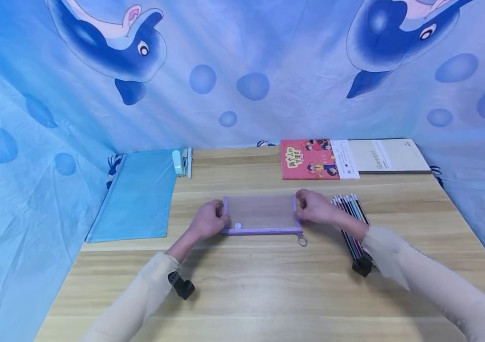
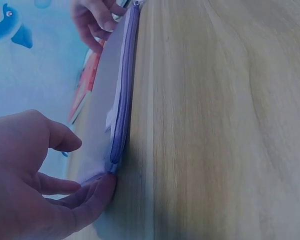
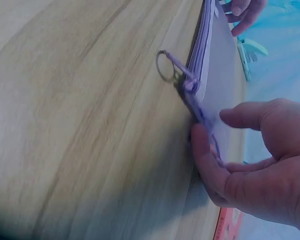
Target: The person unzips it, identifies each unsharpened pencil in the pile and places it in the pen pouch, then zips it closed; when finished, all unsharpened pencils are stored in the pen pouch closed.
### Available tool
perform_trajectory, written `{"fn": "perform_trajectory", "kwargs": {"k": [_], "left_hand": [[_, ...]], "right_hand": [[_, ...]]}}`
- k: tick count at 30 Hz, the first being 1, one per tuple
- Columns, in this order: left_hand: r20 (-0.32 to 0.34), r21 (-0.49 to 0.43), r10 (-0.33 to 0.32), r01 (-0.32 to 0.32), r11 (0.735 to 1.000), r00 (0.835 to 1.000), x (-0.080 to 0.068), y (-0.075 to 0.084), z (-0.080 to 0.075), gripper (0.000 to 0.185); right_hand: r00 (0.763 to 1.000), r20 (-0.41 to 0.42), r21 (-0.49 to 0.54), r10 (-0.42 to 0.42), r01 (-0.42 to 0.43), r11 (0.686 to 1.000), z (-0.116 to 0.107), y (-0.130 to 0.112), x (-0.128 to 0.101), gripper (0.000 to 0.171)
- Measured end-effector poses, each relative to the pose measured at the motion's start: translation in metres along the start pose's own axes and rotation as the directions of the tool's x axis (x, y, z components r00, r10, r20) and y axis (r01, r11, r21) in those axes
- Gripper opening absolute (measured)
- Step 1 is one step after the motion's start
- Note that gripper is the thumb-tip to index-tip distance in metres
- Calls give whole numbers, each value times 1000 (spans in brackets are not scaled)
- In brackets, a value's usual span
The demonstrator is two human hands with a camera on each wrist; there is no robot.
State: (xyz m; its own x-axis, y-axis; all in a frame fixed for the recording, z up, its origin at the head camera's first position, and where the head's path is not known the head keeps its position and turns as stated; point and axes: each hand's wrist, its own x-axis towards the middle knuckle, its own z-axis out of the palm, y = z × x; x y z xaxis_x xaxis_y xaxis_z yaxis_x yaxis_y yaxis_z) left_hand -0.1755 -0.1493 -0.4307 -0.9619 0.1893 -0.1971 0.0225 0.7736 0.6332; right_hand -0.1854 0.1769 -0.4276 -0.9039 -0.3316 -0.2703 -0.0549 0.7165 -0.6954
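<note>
Wooden desk (image 1: 268,294) bears blue pouch (image 1: 137,197), books (image 1: 319,159), pencils (image 1: 351,223)

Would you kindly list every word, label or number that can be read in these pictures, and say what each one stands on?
"Gambit": printed sideways on the beige rectangular notebook cover at the far edge of the wooden table.
Yellow characters on the pink picture book: too small to read.
Fine print on the white paper strip between the two: too blurred to read.
Small round white mark on the clear purple-edged zip pouch: unreadable.
</note>
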Motion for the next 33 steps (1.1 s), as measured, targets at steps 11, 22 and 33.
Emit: {"fn": "perform_trajectory", "kwargs": {"k": [11, 22, 33], "left_hand": [[-10, -29, 16, -16, 999, 1000, 0, 3, 2, 36], [-37, -37, 31, -33, 999, 999, 0, 2, 5, 45], [-229, -398, 258, -332, 855, 939, -55, 64, 84, 20]], "right_hand": [[999, -18, 81, 50, -48, 996, 6, -5, 1, 70], [990, 74, 325, 120, -138, 935, -5, 2, 4, 72], [986, 117, 420, 118, -157, 894, -4, 7, 7, 75]]}}
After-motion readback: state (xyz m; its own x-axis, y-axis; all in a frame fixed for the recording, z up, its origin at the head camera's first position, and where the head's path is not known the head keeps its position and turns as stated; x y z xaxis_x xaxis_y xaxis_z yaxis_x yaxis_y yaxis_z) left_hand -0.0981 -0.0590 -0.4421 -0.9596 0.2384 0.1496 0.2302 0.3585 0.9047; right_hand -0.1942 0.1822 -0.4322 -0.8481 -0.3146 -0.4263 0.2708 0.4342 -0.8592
